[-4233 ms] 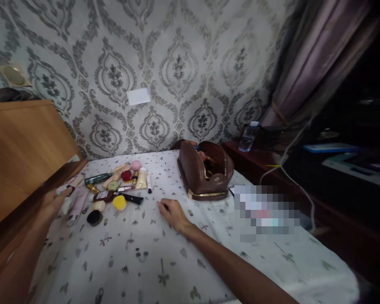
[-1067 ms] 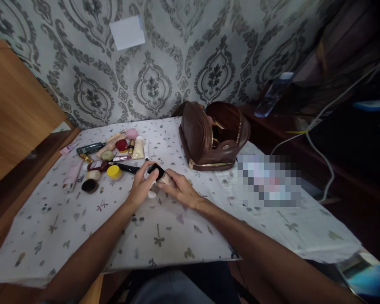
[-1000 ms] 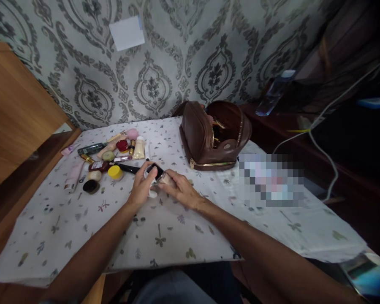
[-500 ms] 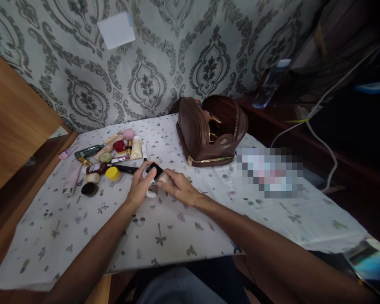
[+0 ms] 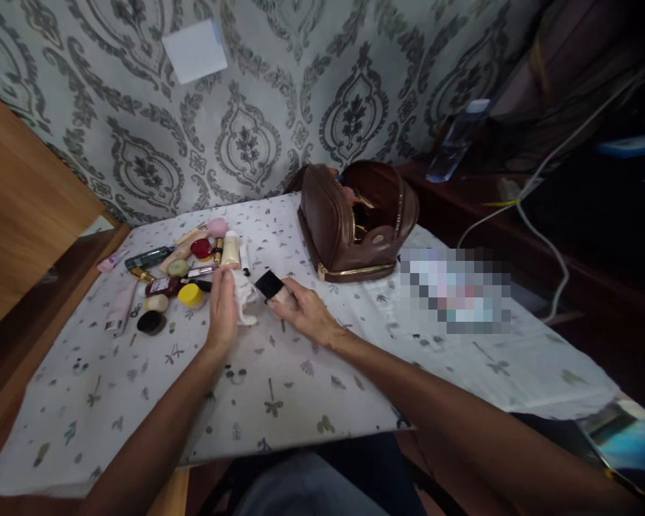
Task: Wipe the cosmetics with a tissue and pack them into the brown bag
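My right hand (image 5: 310,313) is closed around a small bottle of beige liquid with a square black cap (image 5: 269,284), perhaps foundation; the cap points up and left. In my left hand (image 5: 223,313) is a crumpled white cloth or wipe (image 5: 244,295), its loose end drooping towards the table. A narrow gap separates the cloth from the bottle. Just left of this hand stands a yellow-lidded jar (image 5: 191,295), and behind the fingers lies a cream tube (image 5: 231,251). A black item beside the jar is partly hidden by the left hand.
Cosmetics, including a dark green bottle (image 5: 149,257), a pink tube (image 5: 120,307) and a black-lidded jar (image 5: 150,322), cluster at the left. An unzipped brown bag (image 5: 330,222) stands at the back. A blurred-out patch (image 5: 456,290) covers something at right. A water bottle (image 5: 456,143) stands beyond.
My left hand has come off the bottle's cap and moved left with the white cloth, which now shows more fully. The bottle stays in my right hand.
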Demonstrator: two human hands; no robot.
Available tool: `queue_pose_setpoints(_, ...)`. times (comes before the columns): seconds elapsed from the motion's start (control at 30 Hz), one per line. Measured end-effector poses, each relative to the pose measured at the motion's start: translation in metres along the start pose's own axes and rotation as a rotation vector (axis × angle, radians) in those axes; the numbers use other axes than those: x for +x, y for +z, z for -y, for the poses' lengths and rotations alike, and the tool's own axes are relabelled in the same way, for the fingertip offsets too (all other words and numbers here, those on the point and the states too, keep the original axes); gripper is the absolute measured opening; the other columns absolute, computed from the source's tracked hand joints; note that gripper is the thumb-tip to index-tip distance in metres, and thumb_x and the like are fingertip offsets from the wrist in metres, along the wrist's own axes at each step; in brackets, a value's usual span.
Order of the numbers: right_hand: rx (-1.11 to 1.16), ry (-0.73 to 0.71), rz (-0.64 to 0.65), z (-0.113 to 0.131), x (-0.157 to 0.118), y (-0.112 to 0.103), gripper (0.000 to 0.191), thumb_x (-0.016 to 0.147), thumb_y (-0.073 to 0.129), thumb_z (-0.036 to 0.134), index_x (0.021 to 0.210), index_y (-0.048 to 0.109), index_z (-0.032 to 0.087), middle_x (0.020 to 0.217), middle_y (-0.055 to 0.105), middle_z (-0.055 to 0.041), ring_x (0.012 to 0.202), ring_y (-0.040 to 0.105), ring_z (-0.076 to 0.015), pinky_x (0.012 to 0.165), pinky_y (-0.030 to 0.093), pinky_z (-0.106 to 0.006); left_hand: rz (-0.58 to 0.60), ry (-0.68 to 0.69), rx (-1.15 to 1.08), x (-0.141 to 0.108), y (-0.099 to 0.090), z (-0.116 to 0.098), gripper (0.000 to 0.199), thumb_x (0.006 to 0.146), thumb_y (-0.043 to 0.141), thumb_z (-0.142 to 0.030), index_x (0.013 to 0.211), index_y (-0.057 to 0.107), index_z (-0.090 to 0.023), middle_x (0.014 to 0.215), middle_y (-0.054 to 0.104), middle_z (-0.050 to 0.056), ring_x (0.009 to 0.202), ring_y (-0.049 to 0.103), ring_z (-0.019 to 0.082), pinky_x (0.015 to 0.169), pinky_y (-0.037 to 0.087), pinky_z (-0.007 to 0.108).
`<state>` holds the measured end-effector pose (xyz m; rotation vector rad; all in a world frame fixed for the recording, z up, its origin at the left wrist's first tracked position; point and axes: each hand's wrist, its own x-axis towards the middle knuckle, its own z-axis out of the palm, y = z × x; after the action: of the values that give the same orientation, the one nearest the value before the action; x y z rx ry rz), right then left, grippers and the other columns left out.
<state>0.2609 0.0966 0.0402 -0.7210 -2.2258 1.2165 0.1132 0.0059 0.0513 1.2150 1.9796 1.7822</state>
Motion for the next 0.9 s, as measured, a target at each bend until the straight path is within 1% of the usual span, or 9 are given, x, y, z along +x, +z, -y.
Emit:
queue_pose_setpoints(0.03,-0.032,0.019,-0.018,0.001,0.0,0.0,0.03,0.085,0.06,0.04,0.107,0.061,0.019,0.076,0.061,0.0003,0.068,0.055,-0.0168,0.064,0.038,-0.026,-0.064,0.063,0.038,0.001,-0.001,-0.001,0.035,0.098,0.038,-0.048,0.114,0.056,-0.023,0.109,0.062,0.005,0.098,0.059,0.018,0.084,0.05,0.031)
queue_pose_setpoints(0.1,-0.097,0.027,-0.045,0.002,0.0,0.0,0.029,0.083,0.062,0.034,0.108,0.061,0.02,0.08,0.064,-0.0008,0.071,0.057,-0.0178,0.066,0.039,-0.027,-0.098,0.188,0.131,0.0,-0.002,-0.004,0.029,0.097,0.044,-0.042,0.115,0.055,-0.022,0.113,0.061,0.006,0.104,0.058,0.019,0.093,0.047,0.032)
queue_pose_setpoints(0.33,-0.266,-0.012,-0.034,0.007,-0.004,0.001,0.028,0.084,0.062,0.029,0.11,0.064,0.02,0.1,0.072,-0.0067,0.088,0.065,-0.0227,0.074,0.041,-0.029,0.184,0.612,0.461,-0.006,0.002,-0.006,0.024,0.098,0.042,-0.026,0.106,0.064,-0.019,0.102,0.07,0.008,0.1,0.062,0.021,0.094,0.047,0.04)
queue_pose_setpoints(0.43,-0.303,0.01,-0.017,0.008,-0.004,0.002,0.034,0.085,0.061,0.031,0.116,0.062,0.019,0.111,0.072,-0.0095,0.096,0.065,-0.0256,0.077,0.042,-0.031,0.267,0.728,0.517,-0.01,0.006,-0.004,0.028,0.099,0.04,-0.02,0.114,0.063,-0.019,0.112,0.071,0.01,0.111,0.061,0.023,0.1,0.048,0.043)
queue_pose_setpoints(0.57,-0.402,0.102,0.026,0.011,-0.004,0.001,0.029,0.084,0.058,0.028,0.109,0.064,0.016,0.104,0.073,-0.0118,0.091,0.067,-0.0268,0.072,0.041,-0.031,0.35,0.84,0.59,-0.018,0.012,-0.004,0.037,0.098,0.042,-0.016,0.134,0.051,-0.016,0.126,0.067,0.013,0.123,0.059,0.021,0.105,0.049,0.038)
queue_pose_setpoints(0.63,-0.464,0.11,0.042,0.013,-0.005,0.0,0.028,0.085,0.056,0.028,0.108,0.064,0.014,0.103,0.073,-0.0124,0.09,0.067,-0.0264,0.071,0.041,-0.031,0.351,0.83,0.623,-0.02,0.014,-0.005,0.041,0.098,0.042,-0.016,0.138,0.045,-0.016,0.13,0.065,0.013,0.123,0.059,0.02,0.104,0.05,0.037)
queue_pose_setpoints(0.73,-0.528,0.039,0.059,0.014,-0.008,0.001,0.031,0.089,0.052,0.033,0.112,0.063,0.015,0.109,0.071,-0.0115,0.095,0.066,-0.0251,0.073,0.041,-0.031,0.333,0.729,0.693,-0.016,0.012,-0.004,0.038,0.098,0.038,-0.016,0.135,0.047,-0.015,0.129,0.065,0.013,0.121,0.061,0.022,0.101,0.052,0.038)
queue_pose_setpoints(0.83,-0.558,-0.035,0.088,0.015,-0.011,0.003,0.033,0.089,0.055,0.035,0.116,0.062,0.018,0.112,0.07,-0.0098,0.099,0.065,-0.0244,0.075,0.042,-0.03,0.322,0.524,0.707,-0.007,0.005,-0.002,0.035,0.098,0.037,-0.02,0.13,0.051,-0.016,0.125,0.067,0.014,0.117,0.062,0.024,0.097,0.052,0.041)
queue_pose_setpoints(0.9,-0.558,-0.055,0.095,0.015,-0.012,0.004,0.035,0.088,0.057,0.035,0.119,0.061,0.02,0.112,0.07,-0.0092,0.1,0.065,-0.0247,0.075,0.042,-0.03,0.338,0.349,0.606,0.0,0.001,0.0,0.033,0.099,0.036,-0.025,0.127,0.052,-0.017,0.116,0.07,0.012,0.108,0.066,0.024,0.093,0.052,0.041)
